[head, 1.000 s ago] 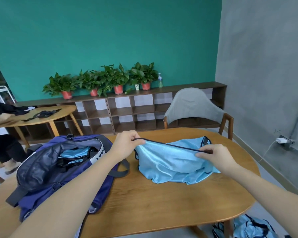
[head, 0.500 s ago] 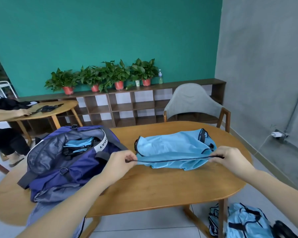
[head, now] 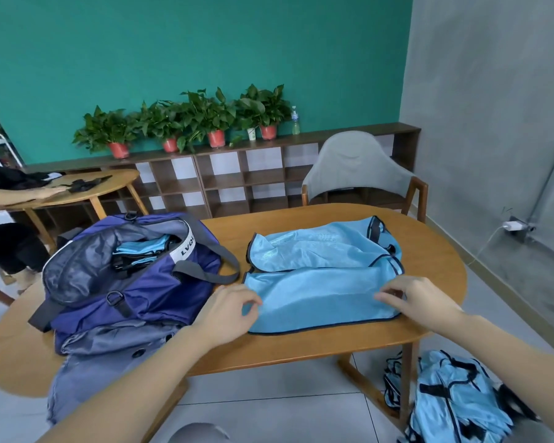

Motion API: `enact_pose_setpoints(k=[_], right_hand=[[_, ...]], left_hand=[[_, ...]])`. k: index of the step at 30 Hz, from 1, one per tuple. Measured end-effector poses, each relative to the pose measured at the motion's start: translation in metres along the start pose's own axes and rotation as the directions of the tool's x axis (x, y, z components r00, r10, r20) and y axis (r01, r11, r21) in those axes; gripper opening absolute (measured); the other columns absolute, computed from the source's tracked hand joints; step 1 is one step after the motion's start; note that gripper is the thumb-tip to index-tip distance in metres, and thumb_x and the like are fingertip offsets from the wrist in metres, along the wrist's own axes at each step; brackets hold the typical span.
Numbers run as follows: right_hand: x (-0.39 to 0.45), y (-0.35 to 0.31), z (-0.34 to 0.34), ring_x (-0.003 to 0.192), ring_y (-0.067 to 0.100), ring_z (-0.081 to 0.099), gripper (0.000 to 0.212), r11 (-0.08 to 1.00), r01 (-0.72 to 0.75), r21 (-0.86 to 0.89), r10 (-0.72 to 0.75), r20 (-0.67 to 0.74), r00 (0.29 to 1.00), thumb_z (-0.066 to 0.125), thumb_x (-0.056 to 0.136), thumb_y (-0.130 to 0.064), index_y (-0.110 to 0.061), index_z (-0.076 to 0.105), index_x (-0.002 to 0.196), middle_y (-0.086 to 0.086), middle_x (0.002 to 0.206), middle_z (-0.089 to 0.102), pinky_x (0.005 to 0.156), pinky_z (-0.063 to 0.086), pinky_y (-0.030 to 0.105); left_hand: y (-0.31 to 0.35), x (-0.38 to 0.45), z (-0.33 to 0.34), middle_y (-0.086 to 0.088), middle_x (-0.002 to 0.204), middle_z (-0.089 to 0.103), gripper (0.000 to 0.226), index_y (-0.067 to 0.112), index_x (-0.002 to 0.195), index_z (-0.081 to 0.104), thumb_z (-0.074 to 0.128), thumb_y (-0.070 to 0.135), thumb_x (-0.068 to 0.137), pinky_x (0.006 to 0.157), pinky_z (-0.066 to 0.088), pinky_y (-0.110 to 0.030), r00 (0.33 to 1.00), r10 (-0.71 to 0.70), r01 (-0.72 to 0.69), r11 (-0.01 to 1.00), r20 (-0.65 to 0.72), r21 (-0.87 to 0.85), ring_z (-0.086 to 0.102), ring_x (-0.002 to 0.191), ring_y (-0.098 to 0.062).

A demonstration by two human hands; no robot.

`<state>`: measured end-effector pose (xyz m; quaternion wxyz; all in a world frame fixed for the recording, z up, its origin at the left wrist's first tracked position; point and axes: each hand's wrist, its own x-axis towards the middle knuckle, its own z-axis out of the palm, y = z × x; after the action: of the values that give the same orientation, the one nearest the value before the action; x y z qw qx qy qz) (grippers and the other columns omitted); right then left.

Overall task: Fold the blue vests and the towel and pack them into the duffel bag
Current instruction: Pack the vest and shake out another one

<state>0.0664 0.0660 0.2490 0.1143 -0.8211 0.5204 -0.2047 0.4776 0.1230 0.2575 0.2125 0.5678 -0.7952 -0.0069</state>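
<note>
Head view, blue vest (head: 320, 282) folded, dark-trimmed

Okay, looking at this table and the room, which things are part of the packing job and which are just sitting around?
Part of the job:
- blue vest spread on the table, both hands at its near flap
- duffel bag, open, blue fabric already inside
- pile of blue vests on the floor

Just lying about:
- potted plants
- plastic bottle
- grey chair
- wall charger

Vest (head: 320, 282): shiny mesh cloth; duffel bag (head: 135, 282) prob. nylon; table (head: 429, 260) smooth wood.
</note>
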Motion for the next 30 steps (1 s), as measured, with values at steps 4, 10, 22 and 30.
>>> enact_pose_setpoints(k=[4,10,22,30], right_hand=[[0.038,-0.015,-0.001,0.085,0.003,0.061,0.028,0.999,0.040,-0.005,-0.040,-0.018,0.999,0.058,0.098,-0.046,-0.024,0.074,0.099,-0.013,0.091,0.068,0.078,0.053,0.029],[0.101,-0.037,0.017,0.087,0.005,0.059,0.022,0.993,0.112,0.036,-0.111,-0.018,0.994,0.057,0.100,-0.038,-0.024,0.074,0.104,-0.012,0.092,0.066,0.080,0.052,0.032],[0.157,-0.037,0.070,0.105,0.010,0.055,0.031,0.996,0.060,0.064,-0.071,0.198,0.978,0.070,0.090,-0.045,-0.026,0.069,0.115,-0.009,0.110,0.060,0.094,0.047,0.029],[0.163,-0.035,0.070,0.081,0.006,0.059,0.011,0.972,-0.042,0.231,0.007,0.150,0.989,0.079,0.085,-0.030,-0.023,0.074,0.093,-0.007,0.086,0.062,0.078,0.051,0.027]], left_hand=[[0.002,0.048,0.008,0.013,0.098,0.066,0.018,0.022,0.105,0.075,0.062,0.017,0.095,0.083,0.051,-0.027,0.999,-0.035,0.034,0.998,-0.025,-0.045,0.062,0.093,-0.007],[-0.010,0.114,0.031,0.005,0.109,0.070,0.020,0.020,0.112,0.074,0.058,0.015,0.100,0.089,0.053,-0.035,0.998,-0.041,0.044,0.996,0.043,-0.078,0.062,0.104,-0.013],[-0.025,0.149,0.069,0.010,0.116,0.067,0.028,0.024,0.117,0.071,0.064,0.040,0.095,0.099,0.045,-0.029,0.971,0.049,-0.036,0.998,0.235,-0.058,0.054,0.113,-0.008],[-0.018,0.158,0.059,0.011,0.093,0.067,0.011,0.024,0.100,0.075,0.066,0.028,0.096,0.079,0.053,-0.034,0.982,-0.081,0.103,0.988,0.173,-0.119,0.059,0.089,-0.008]])
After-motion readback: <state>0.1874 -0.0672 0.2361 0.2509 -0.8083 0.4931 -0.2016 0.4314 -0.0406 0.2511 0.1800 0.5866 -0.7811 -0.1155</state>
